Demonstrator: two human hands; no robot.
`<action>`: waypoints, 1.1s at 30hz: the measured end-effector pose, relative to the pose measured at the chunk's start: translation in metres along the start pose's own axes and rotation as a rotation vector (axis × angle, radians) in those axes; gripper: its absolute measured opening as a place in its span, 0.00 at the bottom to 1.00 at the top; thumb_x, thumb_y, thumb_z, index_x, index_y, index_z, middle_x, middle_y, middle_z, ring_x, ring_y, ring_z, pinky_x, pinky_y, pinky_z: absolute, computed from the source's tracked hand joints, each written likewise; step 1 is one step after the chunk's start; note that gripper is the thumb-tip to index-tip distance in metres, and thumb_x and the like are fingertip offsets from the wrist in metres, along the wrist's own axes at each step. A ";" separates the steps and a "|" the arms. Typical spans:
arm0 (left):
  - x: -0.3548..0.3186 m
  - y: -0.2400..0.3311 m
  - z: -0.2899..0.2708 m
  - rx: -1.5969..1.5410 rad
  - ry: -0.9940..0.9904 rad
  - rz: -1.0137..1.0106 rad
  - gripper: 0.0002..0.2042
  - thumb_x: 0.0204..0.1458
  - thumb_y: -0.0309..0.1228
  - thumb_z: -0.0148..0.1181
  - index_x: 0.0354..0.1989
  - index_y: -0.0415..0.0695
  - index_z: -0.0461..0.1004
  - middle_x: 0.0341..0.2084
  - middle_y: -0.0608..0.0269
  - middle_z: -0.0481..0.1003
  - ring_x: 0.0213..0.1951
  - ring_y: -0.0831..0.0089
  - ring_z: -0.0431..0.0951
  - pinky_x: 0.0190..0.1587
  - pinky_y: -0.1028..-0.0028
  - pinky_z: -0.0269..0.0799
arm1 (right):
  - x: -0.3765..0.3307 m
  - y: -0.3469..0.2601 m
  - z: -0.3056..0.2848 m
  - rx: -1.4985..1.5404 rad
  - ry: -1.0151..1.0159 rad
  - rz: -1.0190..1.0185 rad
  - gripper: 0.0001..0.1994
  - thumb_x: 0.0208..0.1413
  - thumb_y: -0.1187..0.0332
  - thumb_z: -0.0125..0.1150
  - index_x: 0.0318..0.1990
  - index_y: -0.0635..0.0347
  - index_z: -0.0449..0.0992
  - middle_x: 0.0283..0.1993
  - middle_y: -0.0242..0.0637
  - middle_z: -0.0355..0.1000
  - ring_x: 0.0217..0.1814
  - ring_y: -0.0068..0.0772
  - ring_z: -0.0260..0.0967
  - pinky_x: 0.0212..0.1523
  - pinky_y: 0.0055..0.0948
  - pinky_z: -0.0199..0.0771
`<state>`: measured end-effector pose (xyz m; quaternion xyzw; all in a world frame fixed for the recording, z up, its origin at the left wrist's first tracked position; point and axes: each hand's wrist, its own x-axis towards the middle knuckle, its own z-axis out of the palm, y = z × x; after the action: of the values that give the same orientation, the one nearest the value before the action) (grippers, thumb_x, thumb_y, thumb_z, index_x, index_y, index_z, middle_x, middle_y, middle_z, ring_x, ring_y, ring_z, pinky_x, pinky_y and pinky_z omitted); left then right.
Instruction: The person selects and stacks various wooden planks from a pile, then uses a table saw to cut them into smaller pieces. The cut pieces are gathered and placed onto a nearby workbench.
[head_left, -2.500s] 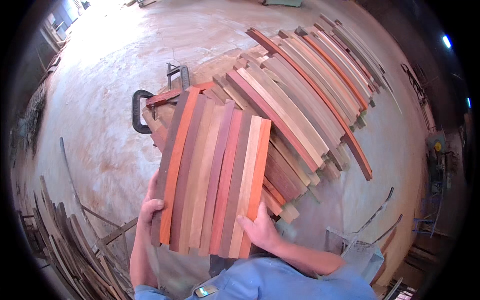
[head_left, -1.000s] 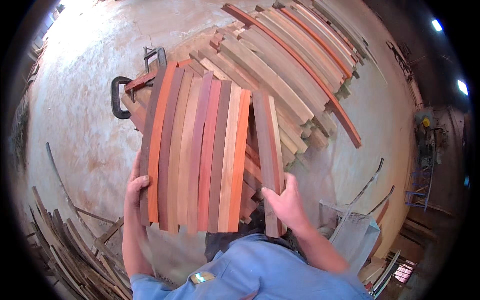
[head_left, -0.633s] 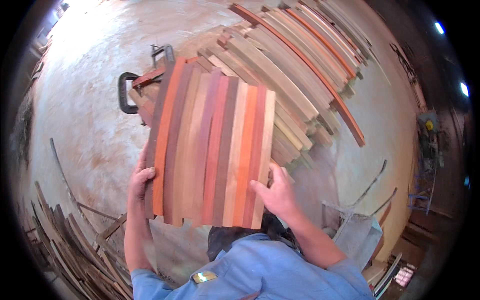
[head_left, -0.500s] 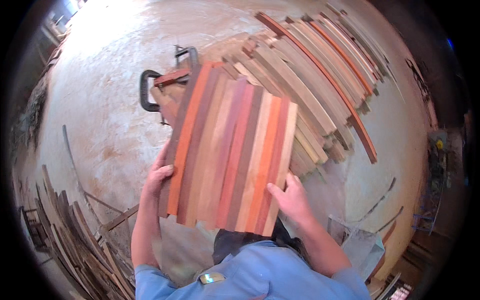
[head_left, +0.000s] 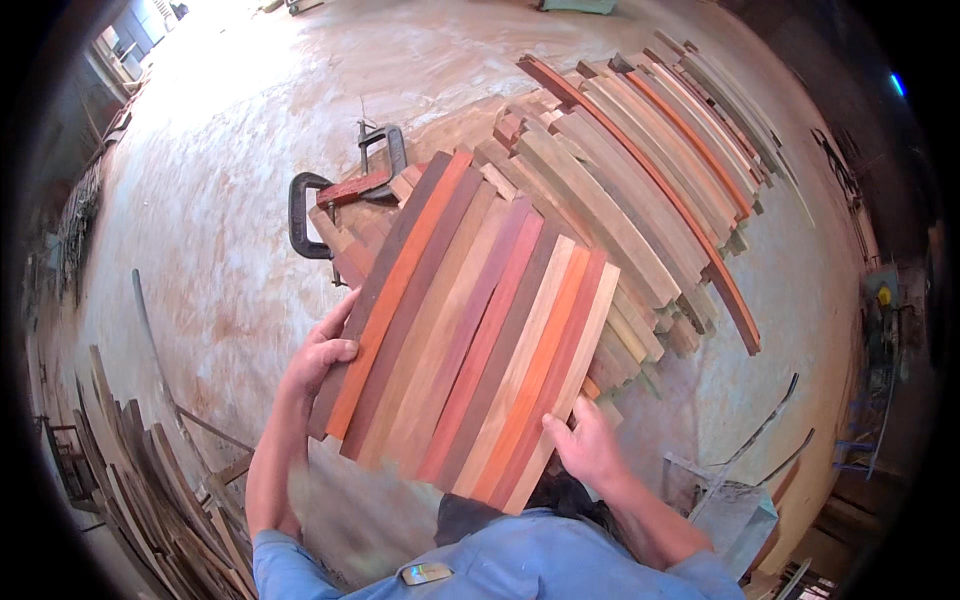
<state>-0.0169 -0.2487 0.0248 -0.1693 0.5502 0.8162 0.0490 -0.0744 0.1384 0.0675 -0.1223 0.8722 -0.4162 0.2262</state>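
Two hands hold a flat bunch of wood strips above a big pile.

The big pile of wood [head_left: 640, 190] lies on the floor [head_left: 200, 200], behind the bunch of strips [head_left: 470, 330]. The strips sit side by side, not yet set down. The left hand [head_left: 322, 350] grips the bunch's left edge. The right hand [head_left: 585, 445] is spread under its bottom right corner. No box or bin shows.
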 end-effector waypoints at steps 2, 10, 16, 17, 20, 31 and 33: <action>0.002 0.002 -0.005 0.037 -0.037 0.026 0.46 0.37 0.28 0.58 0.74 0.41 0.54 0.72 0.58 0.56 0.71 0.69 0.56 0.71 0.69 0.49 | 0.000 0.005 0.002 -0.011 0.018 -0.013 0.17 0.57 0.65 0.63 0.46 0.70 0.72 0.45 0.58 0.73 0.51 0.61 0.71 0.52 0.48 0.70; 0.006 0.034 -0.014 0.142 -0.081 -0.022 0.45 0.40 0.23 0.57 0.74 0.42 0.52 0.67 0.58 0.63 0.65 0.70 0.65 0.66 0.70 0.58 | -0.001 0.013 0.015 -0.007 -0.004 0.021 0.16 0.58 0.65 0.61 0.45 0.72 0.71 0.43 0.58 0.73 0.50 0.61 0.71 0.51 0.49 0.70; 0.029 0.046 -0.031 0.221 -0.121 -0.092 0.41 0.46 0.20 0.55 0.75 0.47 0.53 0.64 0.61 0.66 0.60 0.74 0.69 0.63 0.74 0.61 | -0.001 0.007 0.034 0.245 -0.016 0.081 0.15 0.59 0.66 0.60 0.47 0.71 0.71 0.45 0.58 0.76 0.50 0.56 0.75 0.51 0.47 0.72; 0.030 0.045 -0.034 0.263 -0.154 -0.079 0.38 0.52 0.24 0.56 0.75 0.48 0.53 0.62 0.60 0.69 0.60 0.74 0.69 0.62 0.73 0.63 | 0.001 0.007 0.033 0.206 -0.049 0.122 0.16 0.59 0.66 0.59 0.47 0.71 0.71 0.46 0.58 0.76 0.50 0.55 0.75 0.51 0.46 0.73; 0.034 0.076 -0.017 0.822 -0.134 -0.222 0.37 0.56 0.30 0.58 0.75 0.48 0.51 0.57 0.57 0.74 0.59 0.76 0.69 0.60 0.73 0.65 | 0.007 0.004 0.025 0.135 -0.113 0.210 0.18 0.60 0.65 0.59 0.51 0.72 0.71 0.47 0.58 0.76 0.51 0.53 0.75 0.52 0.44 0.73; 0.089 0.059 0.054 1.474 0.451 0.139 0.24 0.59 0.50 0.55 0.33 0.35 0.74 0.35 0.43 0.76 0.44 0.49 0.76 0.47 0.56 0.70 | 0.042 -0.018 0.001 0.103 -0.114 0.212 0.30 0.60 0.59 0.61 0.61 0.72 0.60 0.51 0.61 0.75 0.53 0.60 0.74 0.53 0.47 0.73; 0.094 0.054 0.055 1.480 0.486 0.179 0.24 0.58 0.50 0.56 0.32 0.35 0.74 0.34 0.43 0.75 0.43 0.49 0.76 0.46 0.56 0.70 | 0.038 -0.016 0.000 0.039 -0.076 0.116 0.31 0.60 0.59 0.61 0.62 0.73 0.59 0.52 0.62 0.74 0.53 0.60 0.74 0.53 0.47 0.73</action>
<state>-0.1318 -0.2292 0.0600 -0.2218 0.9579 0.1781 -0.0386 -0.1072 0.1126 0.0685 -0.0827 0.8604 -0.4141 0.2852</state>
